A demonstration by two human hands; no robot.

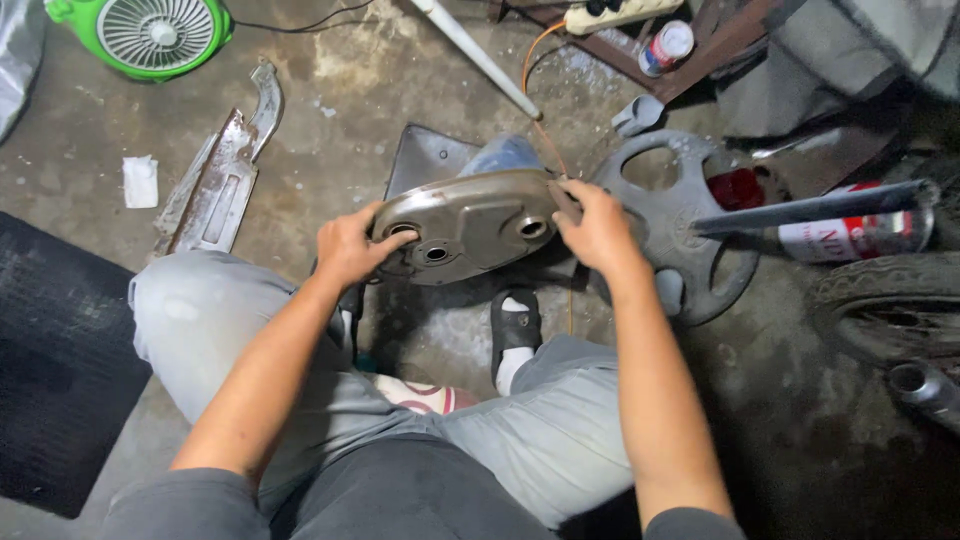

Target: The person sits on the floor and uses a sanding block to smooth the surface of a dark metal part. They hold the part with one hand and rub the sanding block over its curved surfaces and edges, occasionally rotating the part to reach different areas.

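Stained concrete workshop floor (350, 90), dim light, person seated low with knees up. Oval grey-brown sheet-metal cover with three round holes (468, 222) sits between both hands, held off the floor above the feet. Long axis runs left-right, hand to hand, face tilted up toward the camera. Left hand (352, 245) clamps the left end, thumb on top, fingers curled under the rim. Right hand (597, 228) grips the right end, fingers wrapped over the edge. Both equally near; each owns one end.

Just beyond the right hand: grey round wheel cover with cutouts (690, 230) flat on the floor. Further right, red-and-white spray can (850, 235). Beyond the left hand, rusty bent metal panel (222, 170); well past it, green portable fan (150, 35).
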